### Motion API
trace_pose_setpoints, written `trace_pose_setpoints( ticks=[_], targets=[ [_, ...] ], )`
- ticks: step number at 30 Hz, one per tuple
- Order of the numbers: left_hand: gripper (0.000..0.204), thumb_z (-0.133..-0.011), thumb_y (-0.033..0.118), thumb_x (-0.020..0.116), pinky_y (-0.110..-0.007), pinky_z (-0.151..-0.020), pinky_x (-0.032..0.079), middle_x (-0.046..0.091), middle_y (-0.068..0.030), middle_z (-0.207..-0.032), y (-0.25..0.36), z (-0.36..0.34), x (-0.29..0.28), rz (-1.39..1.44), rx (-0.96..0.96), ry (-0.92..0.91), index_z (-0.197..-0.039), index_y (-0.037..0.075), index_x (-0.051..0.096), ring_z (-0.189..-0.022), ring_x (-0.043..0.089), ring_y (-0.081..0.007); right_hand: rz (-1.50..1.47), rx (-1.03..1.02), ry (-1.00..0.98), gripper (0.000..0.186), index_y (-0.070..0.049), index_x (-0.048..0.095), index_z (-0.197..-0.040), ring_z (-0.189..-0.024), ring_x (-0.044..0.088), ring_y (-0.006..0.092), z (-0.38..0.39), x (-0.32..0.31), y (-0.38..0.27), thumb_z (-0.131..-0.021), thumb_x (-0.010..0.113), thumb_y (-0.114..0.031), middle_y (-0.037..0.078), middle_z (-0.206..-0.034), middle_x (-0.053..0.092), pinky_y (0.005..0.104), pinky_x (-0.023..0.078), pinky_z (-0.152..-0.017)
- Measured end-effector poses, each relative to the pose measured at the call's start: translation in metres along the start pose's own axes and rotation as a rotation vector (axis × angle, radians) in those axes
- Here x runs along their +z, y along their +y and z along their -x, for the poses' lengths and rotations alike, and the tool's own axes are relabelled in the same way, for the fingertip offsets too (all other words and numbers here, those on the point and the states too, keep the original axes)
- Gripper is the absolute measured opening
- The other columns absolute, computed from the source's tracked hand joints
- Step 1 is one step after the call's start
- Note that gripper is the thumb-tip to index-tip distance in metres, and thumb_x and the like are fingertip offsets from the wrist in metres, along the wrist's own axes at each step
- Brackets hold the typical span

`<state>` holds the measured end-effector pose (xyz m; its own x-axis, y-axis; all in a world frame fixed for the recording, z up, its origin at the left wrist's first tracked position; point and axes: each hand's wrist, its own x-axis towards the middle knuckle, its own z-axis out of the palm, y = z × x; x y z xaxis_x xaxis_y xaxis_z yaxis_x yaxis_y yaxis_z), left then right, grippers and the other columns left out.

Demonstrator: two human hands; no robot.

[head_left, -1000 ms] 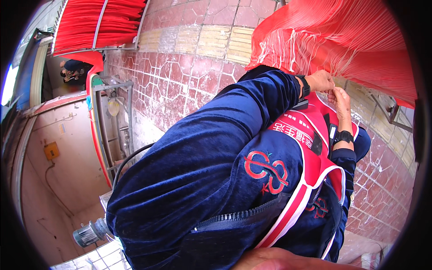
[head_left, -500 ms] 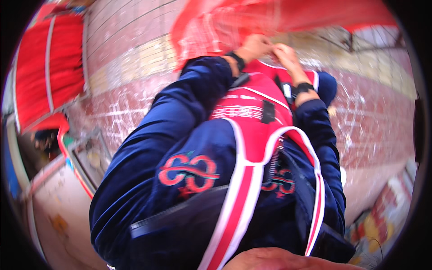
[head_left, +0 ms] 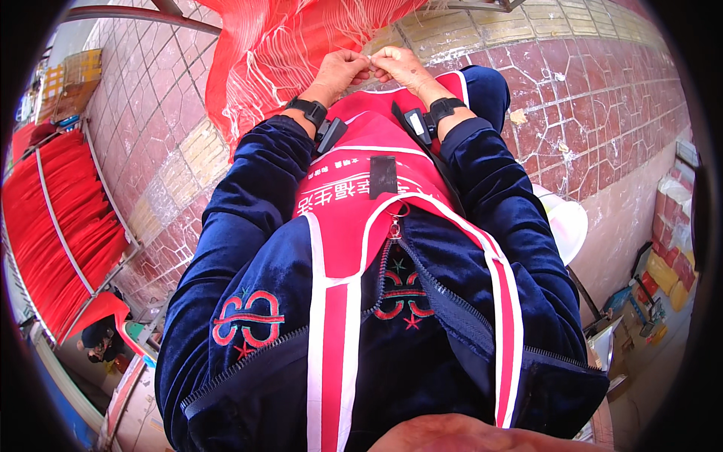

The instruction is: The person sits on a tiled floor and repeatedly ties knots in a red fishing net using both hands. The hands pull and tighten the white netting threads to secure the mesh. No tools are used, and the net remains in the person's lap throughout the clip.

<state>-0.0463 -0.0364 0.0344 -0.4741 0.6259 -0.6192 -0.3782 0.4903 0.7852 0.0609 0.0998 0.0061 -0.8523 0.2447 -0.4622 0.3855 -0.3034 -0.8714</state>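
A red cloth (head_left: 263, 45) with long pale fringe threads (head_left: 248, 87) hangs in front of me. Just past its right edge, my left hand (head_left: 339, 75) and my right hand (head_left: 408, 71) meet fingertip to fingertip over my lap. Both are closed in a pinch. Thin strands run down from the cloth to the fingers, which appear to grip them; the exact ends are too fine to see. A red apron (head_left: 369, 143) with white trim covers my front and lap, below the hands. Each wrist wears a black strap.
At the left, a rack (head_left: 94, 290) carries more red cloth (head_left: 64, 226). Metal bars (head_left: 143, 16) cross the far side. A white rounded object (head_left: 565, 226) stands by my right elbow. Packages (head_left: 670, 248) and boxes line the right wall. The floor is red and yellow tile (head_left: 565, 98).
The view has turned, so hands and cloth sit further left in it, and the blur has gone. The fingertips are still pinched close together. More of the fringe shows.
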Motion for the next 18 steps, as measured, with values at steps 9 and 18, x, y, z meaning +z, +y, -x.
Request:
trace_pose_setpoints(
  ticks=[9,18],
  targets=[
    [0.018,-0.084,0.018,0.061,-0.022,-0.062,0.049,0.064,-0.0057,-0.079,-0.0035,-0.0034,-0.0023,0.059,-0.004,0.02,-0.094,0.002,0.06,-0.07,0.061,-0.0112,0.001,-0.039,0.009,0.02,-0.002,0.061,-0.089,-0.07,0.061,0.015,-0.0029,-0.0014,0.0024,-0.082,0.058,-0.02,0.007,-0.081,0.063,0.0269,0.051,-0.061],
    [0.019,-0.085,0.018,0.061,-0.022,-0.063,0.049,0.063,-0.0053,-0.079,-0.007,-0.0054,-0.0041,-0.024,0.055,-0.002,-0.095,0.003,0.059,-0.07,0.061,-0.0115,0.068,-0.004,-0.029,0.025,-0.001,0.061,-0.091,-0.072,0.062,0.016,-0.0014,-0.0018,-0.0012,-0.083,0.058,-0.024,0.008,-0.082,0.064,0.0271,0.051,-0.062]
  ],
)
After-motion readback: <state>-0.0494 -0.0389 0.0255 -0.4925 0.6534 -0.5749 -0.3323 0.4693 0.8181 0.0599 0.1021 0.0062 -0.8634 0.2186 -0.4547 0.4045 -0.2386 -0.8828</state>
